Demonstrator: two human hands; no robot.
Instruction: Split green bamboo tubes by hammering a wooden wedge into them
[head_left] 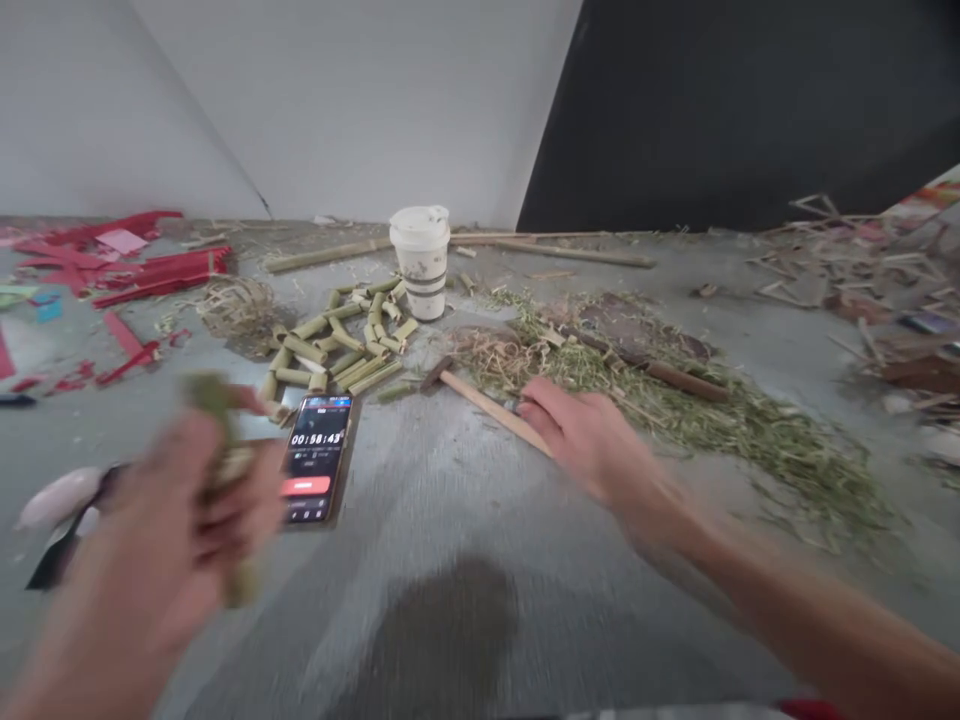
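Note:
My left hand [161,530], smeared by motion, is closed around a short green bamboo piece [217,430] that sticks out above and below the fingers. My right hand [574,430] has its fingers curled over the end of a hammer's wooden handle. The hammer [484,402] lies low over the grey floor, its dark head pointing away to the left. Just right of my left hand is a phone [318,460] with a running timer on its screen. Beyond the phone a loose pile of cut bamboo pieces [341,340] is spread out.
A white lidded cup [422,265] stands behind the bamboo pile. Green shavings [750,450] and a brown-handled blade [682,380] lie at right. A woven ball [236,305] and red strips [150,275] are at left. Wood scraps [885,290] cover the far right.

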